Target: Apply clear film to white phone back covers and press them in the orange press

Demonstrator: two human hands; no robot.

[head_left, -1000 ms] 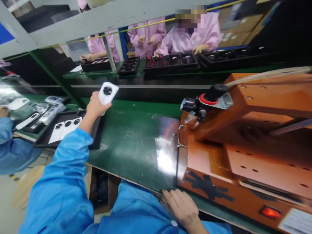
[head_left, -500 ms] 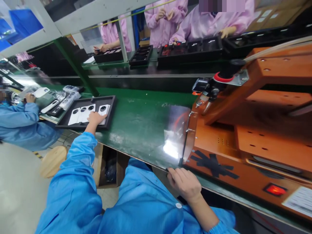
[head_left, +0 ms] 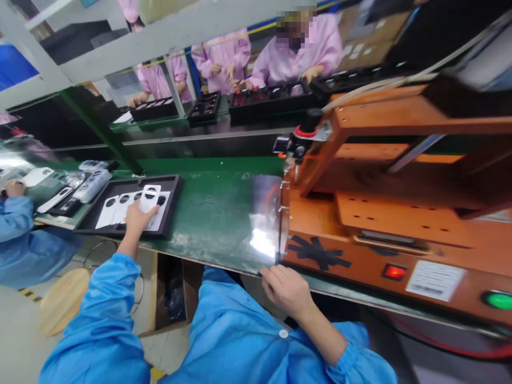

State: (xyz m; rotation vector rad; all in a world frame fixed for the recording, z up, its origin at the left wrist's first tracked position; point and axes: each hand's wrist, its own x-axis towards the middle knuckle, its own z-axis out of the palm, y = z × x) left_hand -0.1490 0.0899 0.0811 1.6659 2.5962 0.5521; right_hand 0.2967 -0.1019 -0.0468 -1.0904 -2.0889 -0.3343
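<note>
Head view, forward-down over workbench (head_left: 212,213)

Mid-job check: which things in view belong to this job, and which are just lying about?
Part of it:
White panel in the left hand
Other white panels
Black tray under them
Orange machine, probably: switch lit

Seemingly idle:
Shiny wrapped pieces left of the tray
Wooden stool
Open box below the tabletop

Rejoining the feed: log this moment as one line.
left hand: holds white panel over black tray | right hand: at edge of green bench | orange machine: red light lit
</note>
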